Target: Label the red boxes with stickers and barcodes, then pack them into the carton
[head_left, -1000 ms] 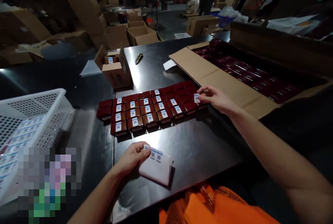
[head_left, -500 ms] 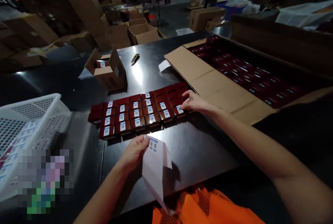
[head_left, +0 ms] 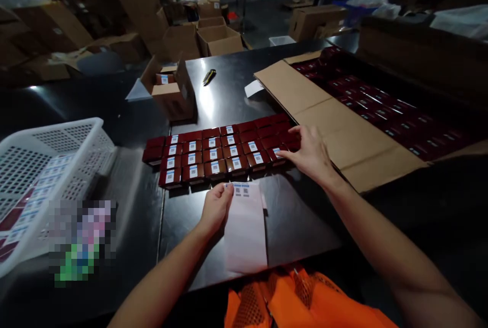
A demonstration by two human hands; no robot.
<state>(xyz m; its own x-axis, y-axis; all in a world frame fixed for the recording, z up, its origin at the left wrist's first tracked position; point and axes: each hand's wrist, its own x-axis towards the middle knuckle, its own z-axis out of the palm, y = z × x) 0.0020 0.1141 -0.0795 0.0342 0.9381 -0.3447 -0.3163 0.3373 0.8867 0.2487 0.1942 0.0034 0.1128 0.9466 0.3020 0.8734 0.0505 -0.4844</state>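
Since half a second ago, the label sheet has come down from its raised, tilted pose and now lies flat on the bench, and the right hand has moved to the near right corner of the rows of boxes.

At the far left, a white plastic basket stands on the bench, with printed sheets inside it. Next to it, more in the middle, the left hand pinches the top left corner of the label sheet between thumb and fingers; two small printed labels are at the top edge of the sheet. Just behind the sheet, dark red small boxes lie in tight rows, and many of them carry a white label on top. Behind the rows, a small open carton stands, and a yellow-black knife lies beside it.

The right hand rests with its fingers spread and loose, and the fingertips touch the last box of the front row, where one label is seen. To the right of this hand, a large flat carton is open, and it holds many more dark red boxes.
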